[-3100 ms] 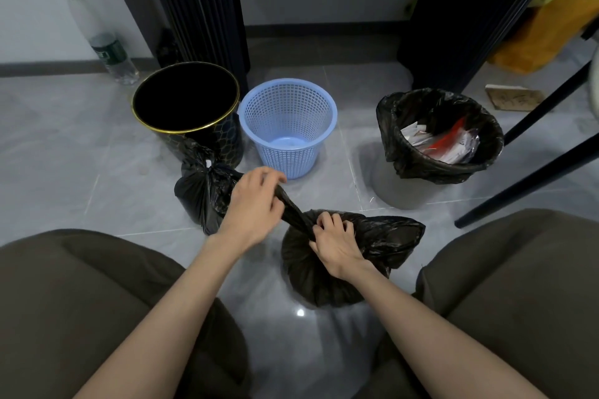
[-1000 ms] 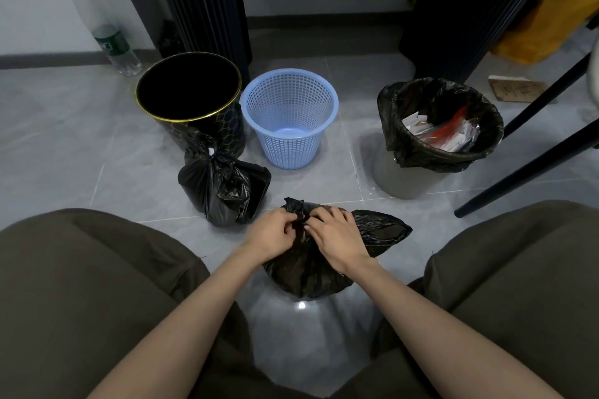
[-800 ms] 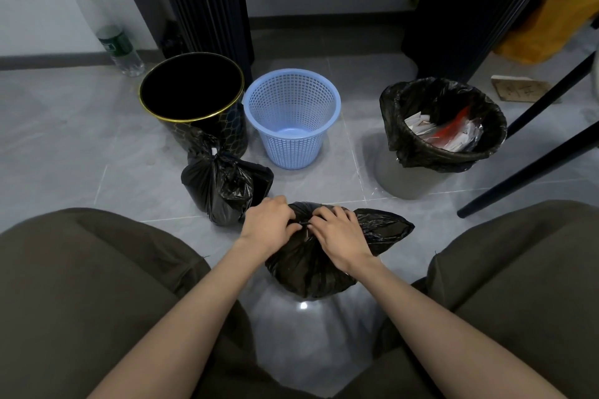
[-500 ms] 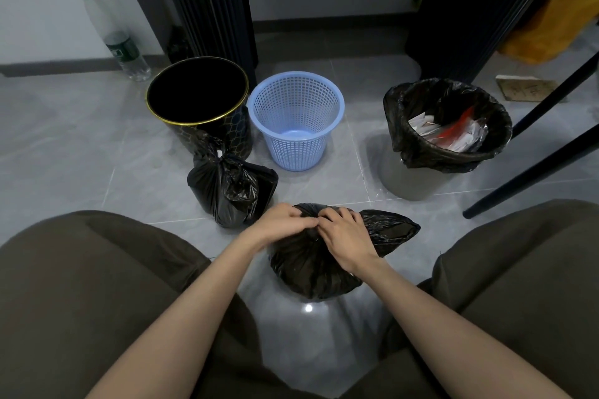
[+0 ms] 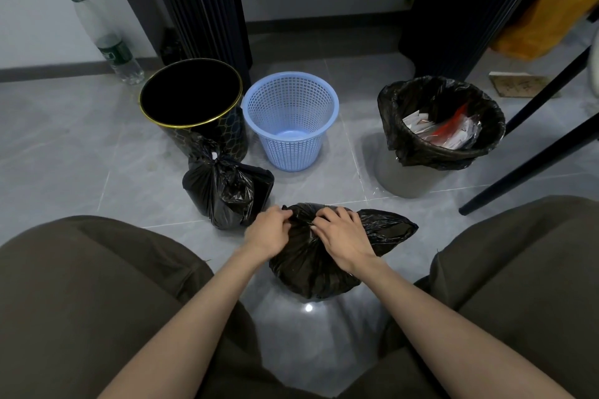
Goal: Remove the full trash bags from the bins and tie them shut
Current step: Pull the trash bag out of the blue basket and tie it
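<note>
Black trash bag (image 5: 311,266) bulging, crinkled, neck gathered, both hands' fingers (image 5: 327,215) pinching it

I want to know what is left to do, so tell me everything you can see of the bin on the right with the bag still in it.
The grey bin stands upright on the floor tiles, right of the blue basket and apart from it. A glossy, crinkled black liner bag is folded over its rim and hangs partway down the outside, open and untied. Inside lie white papers and clear wrappers with a red piece. No hand touches it; a dark slanted leg passes beside it.
</note>
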Available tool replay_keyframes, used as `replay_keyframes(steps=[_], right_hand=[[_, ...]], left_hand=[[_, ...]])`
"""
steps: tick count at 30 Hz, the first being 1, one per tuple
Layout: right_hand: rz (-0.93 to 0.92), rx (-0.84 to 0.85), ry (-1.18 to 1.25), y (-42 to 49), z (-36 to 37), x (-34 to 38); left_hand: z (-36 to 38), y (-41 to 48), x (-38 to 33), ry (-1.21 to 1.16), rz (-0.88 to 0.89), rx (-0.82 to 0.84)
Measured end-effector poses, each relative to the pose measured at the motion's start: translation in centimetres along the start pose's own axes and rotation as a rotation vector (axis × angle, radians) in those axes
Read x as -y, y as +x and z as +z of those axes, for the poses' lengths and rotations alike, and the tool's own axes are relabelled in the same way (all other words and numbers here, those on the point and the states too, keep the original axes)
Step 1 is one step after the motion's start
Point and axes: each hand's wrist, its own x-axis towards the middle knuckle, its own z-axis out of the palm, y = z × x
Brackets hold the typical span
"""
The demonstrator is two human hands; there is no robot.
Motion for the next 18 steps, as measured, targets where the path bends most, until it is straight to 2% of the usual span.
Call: replay_keyframes(steps=[2,4,7,9,11,13,16,18], right_hand=[[0.016,0.009,0.004,0.0,0.0,-0.1],[0.023,0.008,0.012,0.1,0.0,-0.1],[0.037,-0.002,0.029,0.1,0.0,-0.1],[0.049,0.001,0.026,0.2,0.0,-0.2],[0.055,0.002,0.028,0.3,0.0,-0.2],[0.052,-0.004,0.031,0.4,0.0,-0.1],[0.049,-0.014,0.037,0.4,0.1,-0.1],[0.048,-0.014,0.034,0.5,0.2,-0.1]], left_hand=[[-0.3,-0.3,0.4,0.277,0.069,-0.017],[-0.6,-0.4,0.3,0.389,0.126,-0.043],[-1.5,-0.5,-0.3,0.471,0.191,-0.109],[-2.1,-0.5,-0.8,0.438,0.207,-0.114],[-2.7,-0.4,-1.6,0.259,0.178,-0.069],[-3.2,-0.3,-2.4,-0.075,0.078,0.003],[-3.4,-0.8,-2.9,-0.708,-0.194,0.154],[-3.1,-0.9,-2.8,-1.042,-0.372,0.221]])
